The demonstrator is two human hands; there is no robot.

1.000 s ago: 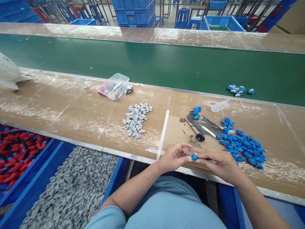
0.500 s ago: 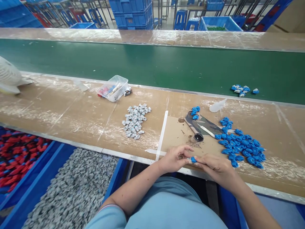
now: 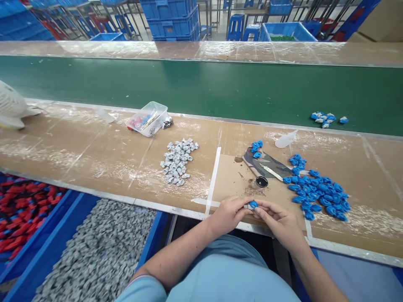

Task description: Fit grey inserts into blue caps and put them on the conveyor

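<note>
Near the table's front edge, my left hand (image 3: 227, 214) and my right hand (image 3: 279, 220) meet around a small blue-and-grey part (image 3: 253, 204). The fingers of my left hand pinch its grey side, while my right thumb and fingertips close on the blue side. Just beyond them stands a small cup of dark liquid (image 3: 261, 182). A pale pen-like tool (image 3: 271, 172) lies on a camouflage cloth (image 3: 267, 162). To the right is a pile of blue parts (image 3: 324, 193), and to the left a pile of grey parts (image 3: 178, 161).
Behind the table (image 3: 103, 155) runs a green conveyor belt (image 3: 189, 88) carrying several blue-and-white parts (image 3: 324, 119). A translucent bottle (image 3: 286, 139) and a clear plastic box (image 3: 147, 119) lie near the belt. Bins of red parts (image 3: 25, 214) and grey parts (image 3: 97, 251) stand front left.
Both hands have moved slightly up and left with the part. My right fingers have shifted their grip, so more of its blue side shows. The belt's parts have shifted slightly right.
</note>
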